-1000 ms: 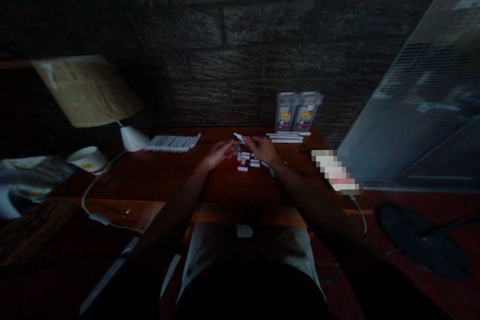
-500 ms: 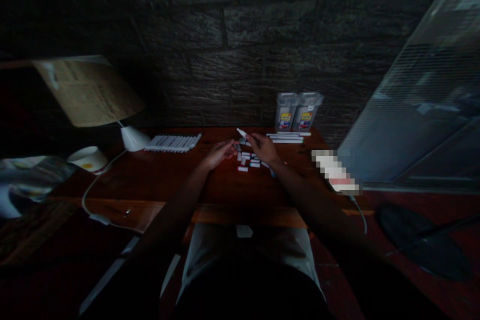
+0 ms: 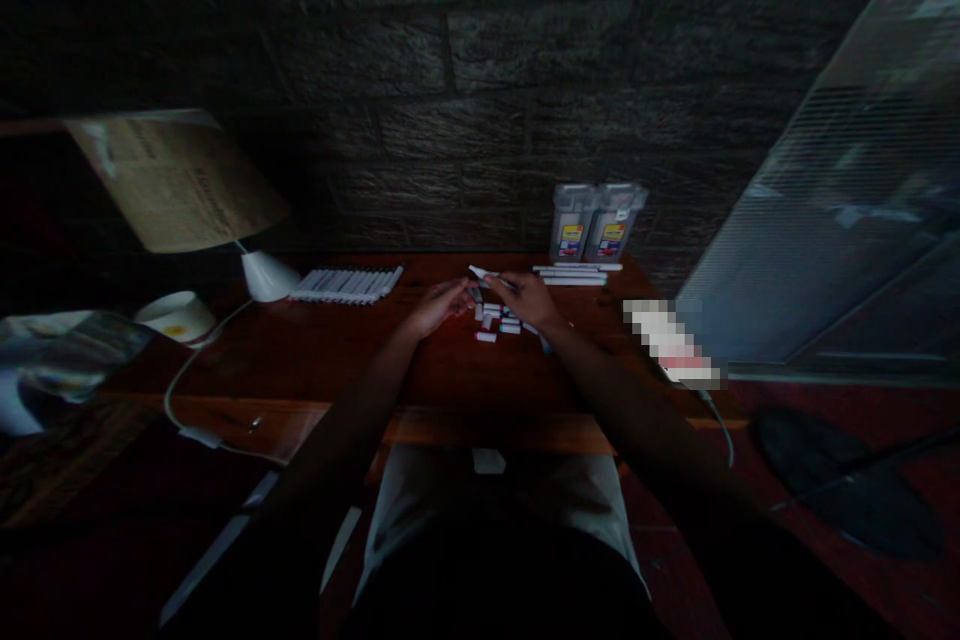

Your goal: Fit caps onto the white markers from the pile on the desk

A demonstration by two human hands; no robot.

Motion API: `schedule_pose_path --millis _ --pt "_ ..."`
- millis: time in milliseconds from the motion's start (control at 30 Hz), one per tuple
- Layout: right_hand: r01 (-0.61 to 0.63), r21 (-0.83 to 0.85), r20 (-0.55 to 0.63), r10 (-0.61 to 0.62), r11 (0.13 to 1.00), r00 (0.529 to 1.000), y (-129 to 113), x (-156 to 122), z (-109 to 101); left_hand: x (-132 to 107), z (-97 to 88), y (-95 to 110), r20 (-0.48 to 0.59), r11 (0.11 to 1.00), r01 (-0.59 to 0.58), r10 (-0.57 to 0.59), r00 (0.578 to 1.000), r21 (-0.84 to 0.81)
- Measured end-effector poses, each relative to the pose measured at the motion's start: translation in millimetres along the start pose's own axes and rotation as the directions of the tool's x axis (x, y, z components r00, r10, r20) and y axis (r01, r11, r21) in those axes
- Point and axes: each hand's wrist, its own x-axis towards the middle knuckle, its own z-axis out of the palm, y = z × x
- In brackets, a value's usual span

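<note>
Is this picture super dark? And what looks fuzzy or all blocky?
Head view: yes, very dim, the forearms nearly black toward the bottom; head view: the lettering on the lampshade is soft, and the white marker in the right hand and the marker caps are too small and dim for fine detail; head view: big squares hide whatever lies at the right end of the desk.

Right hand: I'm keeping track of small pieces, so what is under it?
Cap-like white pieces show on the wooden table at the near-left edge of the right hand. Whatever lies directly beneath its palm is covered.
</note>
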Motion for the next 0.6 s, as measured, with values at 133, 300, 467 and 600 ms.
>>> schedule_pose_path --millis 133,300,467,600 --pt "-0.012 -0.012 0.024 0.012 1.000 1.000 1.3 0.4 -0.5 -0.5 -0.2 0.3 0.010 1.000 0.001 -0.001 1.000 0.014" --pt "-0.001 -0.024 0.032 0.001 1.000 1.000 1.2 1.4 -1.4 -0.2 -0.3 -0.1 0.005 1.000 0.004 -0.004 1.000 0.019" --pt "-0.023 -0.012 0.011 0.024 1.000 1.000 -2.9 0.7 -3.1 -0.3 0.0 0.1 -0.011 1.000 0.002 -0.002 1.000 0.016" --pt "-0.033 0.001 -0.033 0.033 0.999 0.999 -5.1 -0.7 -2.1 -0.4 0.7 0.5 -0.016 1.000 0.017 -0.017 1.000 0.009"
